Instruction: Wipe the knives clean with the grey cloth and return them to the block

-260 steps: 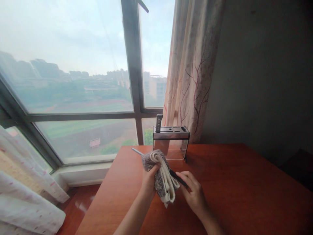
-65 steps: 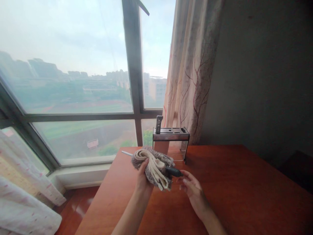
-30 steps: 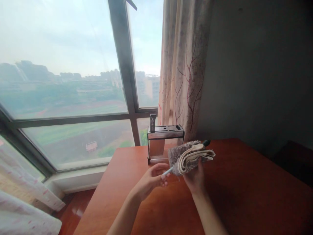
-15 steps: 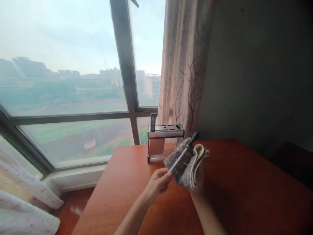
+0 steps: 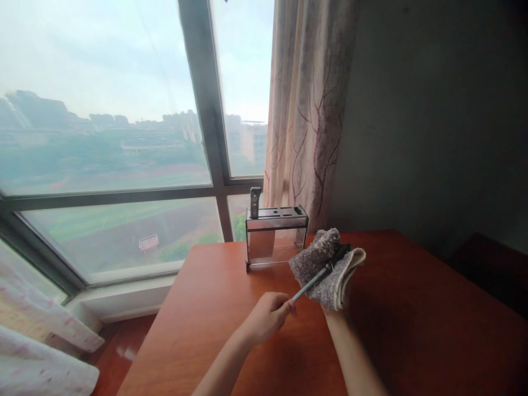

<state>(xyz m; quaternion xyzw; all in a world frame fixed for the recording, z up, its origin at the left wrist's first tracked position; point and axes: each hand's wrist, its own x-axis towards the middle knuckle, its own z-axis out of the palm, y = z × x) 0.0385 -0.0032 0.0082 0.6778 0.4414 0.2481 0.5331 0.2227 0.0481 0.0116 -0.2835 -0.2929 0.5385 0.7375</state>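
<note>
My left hand [image 5: 268,318] is closed round the lower end of a sharpening steel [image 5: 310,283], a thin metal rod with a black handle. The rod slants up to the right, and its handle lies in the fold of a fuzzy grey cloth [image 5: 311,258] with a cream backing. From beneath, my right hand [image 5: 333,315] supports and grips this cloth; its fingers are hidden behind it. Both hands are above the table. Behind them stands a see-through knife block [image 5: 277,224] with a dark slotted top and one knife [image 5: 255,202] in its left end.
The reddish-brown wooden table [image 5: 198,308] runs beneath my hands. A large window [image 5: 124,137] with grey frames is at the left and back. A patterned curtain [image 5: 309,110] hangs behind the knife block, and a dark wall [image 5: 424,121] is at the right.
The cloth and steel have shifted right. The black handle, which stuck out above the cloth, now lies lower within its fold. My left hand has followed slightly right and down.
</note>
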